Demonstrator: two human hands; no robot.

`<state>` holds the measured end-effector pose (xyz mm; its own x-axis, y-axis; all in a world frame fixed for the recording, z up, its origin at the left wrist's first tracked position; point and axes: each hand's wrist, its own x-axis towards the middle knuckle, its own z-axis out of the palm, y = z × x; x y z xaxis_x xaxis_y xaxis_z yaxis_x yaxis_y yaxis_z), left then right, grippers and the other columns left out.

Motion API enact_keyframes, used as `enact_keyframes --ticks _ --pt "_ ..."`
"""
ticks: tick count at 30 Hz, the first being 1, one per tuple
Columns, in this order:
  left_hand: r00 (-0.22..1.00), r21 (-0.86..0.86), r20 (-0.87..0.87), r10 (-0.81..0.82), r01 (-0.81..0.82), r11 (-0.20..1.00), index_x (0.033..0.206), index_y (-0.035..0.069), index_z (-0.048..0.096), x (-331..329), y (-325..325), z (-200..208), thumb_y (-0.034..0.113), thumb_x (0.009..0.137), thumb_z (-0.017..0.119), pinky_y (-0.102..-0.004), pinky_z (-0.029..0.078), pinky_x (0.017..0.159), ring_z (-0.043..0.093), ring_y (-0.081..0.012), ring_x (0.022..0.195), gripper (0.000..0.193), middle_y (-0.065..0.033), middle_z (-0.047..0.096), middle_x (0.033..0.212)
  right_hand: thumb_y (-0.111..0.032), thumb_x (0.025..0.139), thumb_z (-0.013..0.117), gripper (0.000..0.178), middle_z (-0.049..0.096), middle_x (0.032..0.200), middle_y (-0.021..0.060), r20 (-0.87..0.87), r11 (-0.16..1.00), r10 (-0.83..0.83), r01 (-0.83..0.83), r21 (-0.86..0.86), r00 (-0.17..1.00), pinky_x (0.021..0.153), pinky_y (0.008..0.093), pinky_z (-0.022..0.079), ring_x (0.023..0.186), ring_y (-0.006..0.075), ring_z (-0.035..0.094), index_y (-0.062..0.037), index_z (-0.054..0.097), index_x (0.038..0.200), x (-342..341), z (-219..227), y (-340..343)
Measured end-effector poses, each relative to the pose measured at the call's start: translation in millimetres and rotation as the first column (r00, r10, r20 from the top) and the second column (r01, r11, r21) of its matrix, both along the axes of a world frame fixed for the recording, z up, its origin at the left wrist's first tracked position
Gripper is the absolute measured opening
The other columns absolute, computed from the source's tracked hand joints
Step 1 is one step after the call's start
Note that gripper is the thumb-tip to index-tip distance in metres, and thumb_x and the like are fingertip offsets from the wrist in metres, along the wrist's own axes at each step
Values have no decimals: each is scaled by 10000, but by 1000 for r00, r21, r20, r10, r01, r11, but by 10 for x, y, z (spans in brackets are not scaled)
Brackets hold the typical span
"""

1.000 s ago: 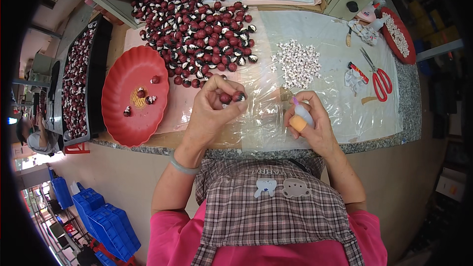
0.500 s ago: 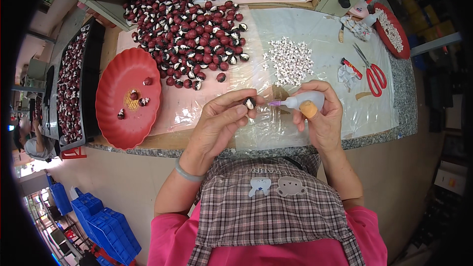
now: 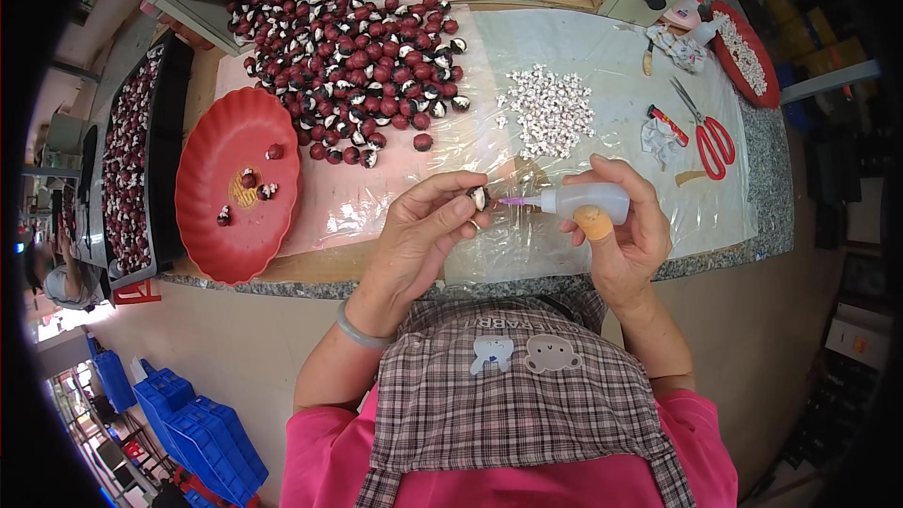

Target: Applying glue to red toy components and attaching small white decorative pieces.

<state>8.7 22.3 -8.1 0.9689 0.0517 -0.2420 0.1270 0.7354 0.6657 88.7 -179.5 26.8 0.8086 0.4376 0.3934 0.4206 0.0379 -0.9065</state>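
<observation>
- The left hand (image 3: 414,237) is pinched nearly closed — thumb and fingers grip 1 small black-and-white ball (image 3: 479,197) above the bench (image 3: 773,198).
- The right hand (image 3: 630,243), an orange cover (image 3: 594,223) on its thumb, curls round a translucent squeeze bottle (image 3: 600,198), purple tip aimed at the ball — I can't tell if they touch.
- 4 dark pieces (image 3: 274,151) lie in the red scalloped tray (image 3: 199,179), left of a big heap (image 3: 376,80).
- Red-handled scissors (image 3: 715,149) lie right of small white pieces (image 3: 548,113).
</observation>
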Motion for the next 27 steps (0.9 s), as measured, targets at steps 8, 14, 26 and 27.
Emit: enact_keyframes --ticks 8,14,26,27 --pt "1000 -36 3 -18 18 999 1162 -18 598 -10 13 -33 53 889 619 -207 507 715 626 -135 834 283 -74 641 954 -108 896 610 389 643 985 165 93 992 -20 31 -122 995 538 213 483 665 135 615 22 488 1241 -9 -5 -9" --pt "1000 -20 -1 -21 21 1000 1156 -8 606 -13 10 -57 60 888 623 -206 511 722 628 -129 830 277 -67 646 937 -148 812 720 388 669 914 149 100 980 -115 129 -149 988 678 286 524 797 224 668 38 581 1123 -56 50 44" --pt "999 -16 -1 -43 43 999 1158 -6 602 2 23 -79 49 888 620 -206 518 739 632 -128 835 276 -69 647 941 -98 793 732 372 662 943 161 199 993 -66 85 -88 978 660 295 532 805 225 663 42 575 1100 5 44 -3" --pt "1000 -19 -16 -26 26 999 1159 -8 600 -3 29 -98 47 887 620 -208 519 741 633 -129 837 277 -72 648 947 -91 805 726 356 660 942 155 44 997 -72 72 -6 996 650 288 534 807 210 661 40 571 1097 15 26 -34"
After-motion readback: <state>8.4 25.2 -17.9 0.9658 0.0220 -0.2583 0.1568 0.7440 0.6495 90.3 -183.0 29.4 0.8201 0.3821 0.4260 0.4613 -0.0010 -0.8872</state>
